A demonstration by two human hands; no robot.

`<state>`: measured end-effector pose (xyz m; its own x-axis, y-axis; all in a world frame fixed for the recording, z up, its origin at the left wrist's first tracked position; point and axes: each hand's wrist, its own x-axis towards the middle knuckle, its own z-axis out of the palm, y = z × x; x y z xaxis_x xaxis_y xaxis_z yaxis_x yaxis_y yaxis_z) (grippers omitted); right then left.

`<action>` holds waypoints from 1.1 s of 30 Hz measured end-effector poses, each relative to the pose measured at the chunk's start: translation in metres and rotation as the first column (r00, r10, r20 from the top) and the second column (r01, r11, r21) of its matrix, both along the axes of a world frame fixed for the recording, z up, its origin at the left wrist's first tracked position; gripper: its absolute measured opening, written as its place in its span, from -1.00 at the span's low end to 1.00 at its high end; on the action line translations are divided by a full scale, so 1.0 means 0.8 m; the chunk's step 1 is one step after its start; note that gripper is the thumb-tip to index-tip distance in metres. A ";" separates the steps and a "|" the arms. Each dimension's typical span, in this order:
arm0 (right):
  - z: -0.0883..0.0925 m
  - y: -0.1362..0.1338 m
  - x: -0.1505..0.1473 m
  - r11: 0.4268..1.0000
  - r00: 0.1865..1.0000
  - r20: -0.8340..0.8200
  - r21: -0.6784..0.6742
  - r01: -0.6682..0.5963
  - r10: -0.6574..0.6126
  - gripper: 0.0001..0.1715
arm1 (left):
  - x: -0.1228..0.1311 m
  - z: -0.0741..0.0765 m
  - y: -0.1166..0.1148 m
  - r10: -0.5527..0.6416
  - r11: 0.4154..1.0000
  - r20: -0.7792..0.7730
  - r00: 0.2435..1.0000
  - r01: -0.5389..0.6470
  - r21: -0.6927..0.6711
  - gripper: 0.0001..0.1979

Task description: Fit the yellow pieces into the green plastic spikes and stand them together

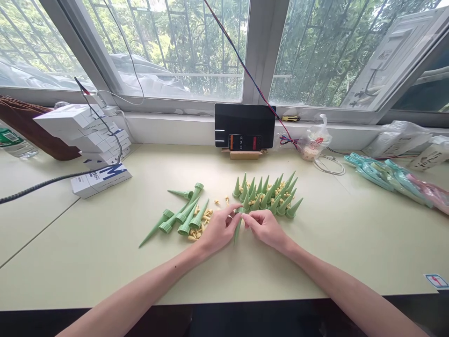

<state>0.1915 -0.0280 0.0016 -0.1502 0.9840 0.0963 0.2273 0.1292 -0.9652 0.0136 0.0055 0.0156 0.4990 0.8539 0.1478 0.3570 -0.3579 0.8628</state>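
Observation:
My left hand [220,227] is closed round the wide capped end of a green plastic watering spike [237,234], whose point hangs downward. Close against that cap, my right hand [264,227] is pinched; whatever its fingertips hold is hidden. To the left lies a loose heap of green watering spikes [187,213], with small yellow plug-like parts [196,234] among them and partly behind my left wrist. Two more yellow pieces [227,200] lie just beyond my left hand. Past my right hand, several spikes [270,192] stand point up in rows, with yellow parts between them.
A phone [244,142] showing a timer leans on a black tablet [242,119] at the back. White boxes [101,180] are stacked at the left. A tied plastic bag [314,142], a yellow cutter [290,118] and wrapped teal items [386,178] are at the right.

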 end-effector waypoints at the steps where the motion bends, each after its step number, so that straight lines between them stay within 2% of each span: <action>1: 0.000 0.000 0.001 0.999 0.998 0.064 0.046 0.009 -0.012 -0.45 | -0.001 0.000 0.001 -0.001 0.999 -0.025 1.000 0.002 0.036 -0.64; 7: -0.002 -0.001 0.004 0.980 0.945 0.323 0.200 -0.018 -0.049 -0.46 | -0.005 0.000 0.004 0.026 0.986 -0.181 0.983 0.005 0.170 -0.69; 13: -0.005 0.002 0.005 0.973 0.901 0.424 0.232 -0.013 -0.089 -0.49 | -0.005 0.000 0.005 0.034 0.981 -0.280 0.959 0.021 0.191 -0.72; 23: -0.009 0.003 0.009 0.972 0.895 0.435 0.236 -0.011 -0.096 -0.52 | -0.006 -0.002 0.008 0.061 0.958 -0.271 0.961 0.020 0.285 -0.78; 30: -0.008 0.004 0.008 0.948 0.938 0.320 0.318 0.030 -0.137 -0.50 | -0.023 0.004 0.034 0.260 0.873 -0.097 0.961 -0.191 0.448 -0.84; 33: -0.007 0.004 0.007 0.933 0.947 0.281 0.357 0.046 -0.154 -0.49 | -0.031 0.007 0.045 0.328 0.843 -0.167 0.930 -0.208 0.496 -0.82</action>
